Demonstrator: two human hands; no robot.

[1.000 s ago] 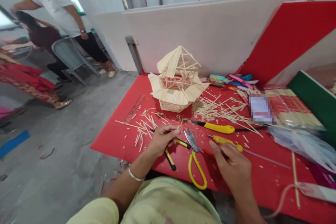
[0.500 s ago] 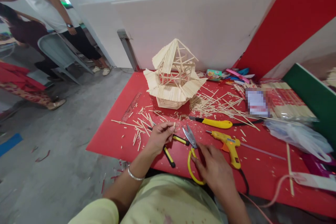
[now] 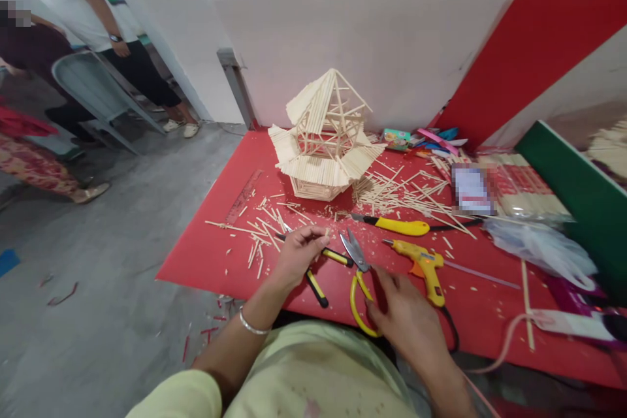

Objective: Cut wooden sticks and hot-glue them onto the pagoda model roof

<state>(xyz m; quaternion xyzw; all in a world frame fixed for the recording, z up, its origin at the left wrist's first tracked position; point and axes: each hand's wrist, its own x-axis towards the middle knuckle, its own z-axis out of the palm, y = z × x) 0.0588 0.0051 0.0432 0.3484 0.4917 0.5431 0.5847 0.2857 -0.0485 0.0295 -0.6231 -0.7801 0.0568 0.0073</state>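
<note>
Close to the table's front edge, my left hand (image 3: 300, 256) is closed, with thumb and forefinger pinching a short wooden stick (image 3: 327, 233). Its tip barely shows past the fingertips. My right hand (image 3: 405, 312) is closed around the yellow handle of a pair of scissors (image 3: 356, 255). The scissor blades are slightly apart and point up toward the stick, not touching it. Beneath my left hand lie pliers (image 3: 337, 257) with black and yellow handles, partly hidden. Beyond both hands stands a tiered pagoda-like model (image 3: 326, 144) of thin sticks, its roof partly covered.
Loose sticks (image 3: 406, 192) and cut bits litter the red table (image 3: 196, 248). A yellow utility knife (image 3: 404, 226) and a glue gun (image 3: 424, 264) lie right of centre. Farther right are a plastic bag (image 3: 543, 248) and packed sticks (image 3: 519, 183). A white board (image 3: 372, 46) stands behind.
The view has shifted slightly, so things at the right appear a little farther left. Both hands keep nearly the same pose, with the stick and scissors still held.
</note>
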